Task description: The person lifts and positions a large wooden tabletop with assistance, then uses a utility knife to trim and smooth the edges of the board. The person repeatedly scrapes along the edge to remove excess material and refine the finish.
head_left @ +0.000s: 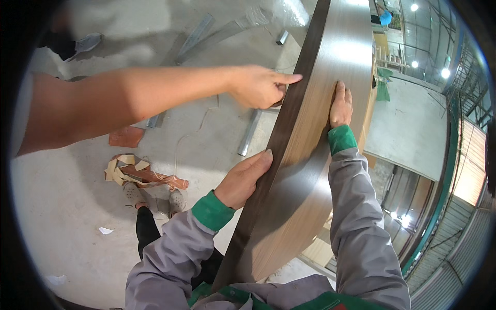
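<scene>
Bright lamps (445,73) are glowing at the far right, flaring white; the wood-grain panel (305,139) is catching a strong white glare toward its far end, while a dark shadow is falling across its nearer part; softer shadows are spreading over the pale floor (67,206) at the left; the co-worker's hand (257,87) is looking slightly blurred; the fisheye lens is bending the green beam (453,124) at the right, and black vignetting is ringing the view.

Grey floor (77,201) with metal channels (250,133), scraps (126,137)
</scene>
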Demonstrator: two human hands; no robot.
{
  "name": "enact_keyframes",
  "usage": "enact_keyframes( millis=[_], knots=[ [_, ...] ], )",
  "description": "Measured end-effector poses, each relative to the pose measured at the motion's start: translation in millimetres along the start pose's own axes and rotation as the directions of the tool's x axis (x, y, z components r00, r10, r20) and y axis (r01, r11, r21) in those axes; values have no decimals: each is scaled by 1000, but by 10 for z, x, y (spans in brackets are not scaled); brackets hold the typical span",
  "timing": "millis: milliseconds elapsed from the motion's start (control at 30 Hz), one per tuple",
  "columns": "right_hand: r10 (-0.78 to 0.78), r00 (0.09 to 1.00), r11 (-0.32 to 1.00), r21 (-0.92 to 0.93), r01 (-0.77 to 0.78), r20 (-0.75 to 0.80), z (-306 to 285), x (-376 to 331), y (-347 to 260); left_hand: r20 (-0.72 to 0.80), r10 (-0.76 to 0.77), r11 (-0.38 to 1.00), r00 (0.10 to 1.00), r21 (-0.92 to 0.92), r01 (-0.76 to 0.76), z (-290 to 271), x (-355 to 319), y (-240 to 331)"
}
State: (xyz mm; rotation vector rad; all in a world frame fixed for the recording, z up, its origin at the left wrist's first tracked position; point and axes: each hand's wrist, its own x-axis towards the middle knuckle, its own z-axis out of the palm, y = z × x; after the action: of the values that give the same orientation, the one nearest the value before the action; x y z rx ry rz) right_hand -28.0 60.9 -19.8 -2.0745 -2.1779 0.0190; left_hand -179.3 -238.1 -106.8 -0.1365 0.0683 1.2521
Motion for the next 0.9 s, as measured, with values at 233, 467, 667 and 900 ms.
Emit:
enact_keyframes(
  millis=[233, 467, 667, 900],
  knots=[
    [-3, 1000, 998, 63, 4, -16, 1, -33, -23, -79, 67, 996, 995, 57, -62, 63, 654, 338],
    [-7, 999, 998, 64, 10, -43, 12, 18, 57, -7, 169, 985, 986, -28, -169, 255, 1318, 777],
    [-12, 1000, 989, 148, 11, 4, -25, 14, 51, -202, 246, 964, 948, 153, -218, 298, 1496, 955],
    [-19, 1000, 983, 181, 16, 17, -29, -36, -15, -105, 167, 986, 980, 4, -167, 189, 1202, 807]
  ],
)
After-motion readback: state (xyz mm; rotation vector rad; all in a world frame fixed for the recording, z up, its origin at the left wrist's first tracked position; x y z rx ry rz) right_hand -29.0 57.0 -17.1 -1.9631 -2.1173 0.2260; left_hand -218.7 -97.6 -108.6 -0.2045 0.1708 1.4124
